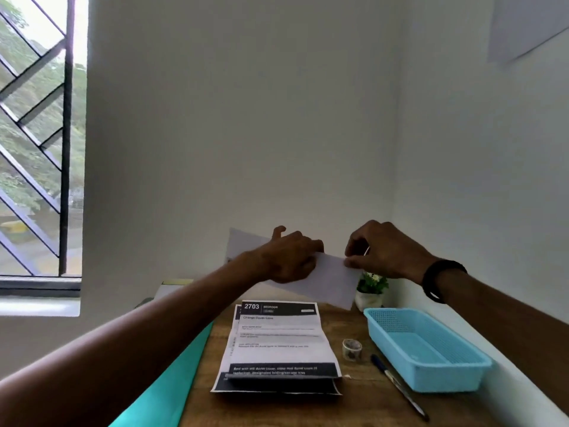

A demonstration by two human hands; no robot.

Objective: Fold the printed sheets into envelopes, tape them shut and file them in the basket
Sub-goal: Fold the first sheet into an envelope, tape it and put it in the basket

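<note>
Head view shows both hands raised above the tabletop (pixel 363 405), sharing one folded white paper sheet (pixel 334 280). The left hand (pixel 291 258) grips the sheet's left part with fingers curled over its top edge, and the right hand (pixel 385 251), a black band (pixel 437 280) on its wrist, pinches the sheet's upper right corner between thumb and fingertips. The sheet hangs in the air between the two hands, tilted down toward the right, well above the wood.

As a judgement, this paper is light and thin, limp when held by a single corner, and easily creased or torn. It should be held at opposite edges, as it is now, so that it stays taut while a fold is pressed.

Below the left hand lies a stack of printed white sheets with black header bands (pixel 277 343), flat on the tabletop. The top one reads "2703" and "BEDROOM", with the heading "Change Duvet Cover"; its lower black band begins "Bed with old duvet cover"; the smaller lines are too blurred to read. Below the right hand stands a small roll of clear tape (pixel 352 349), with a dark pen (pixel 400 388) just beside it. Further right is a light blue perforated plastic basket (pixel 431 362), which holds nothing visible. A small potted plant with white flowers (pixel 371 289) stands under the right hand near the wall, and a teal sheet (pixel 166 386) lies under the left forearm.
</note>
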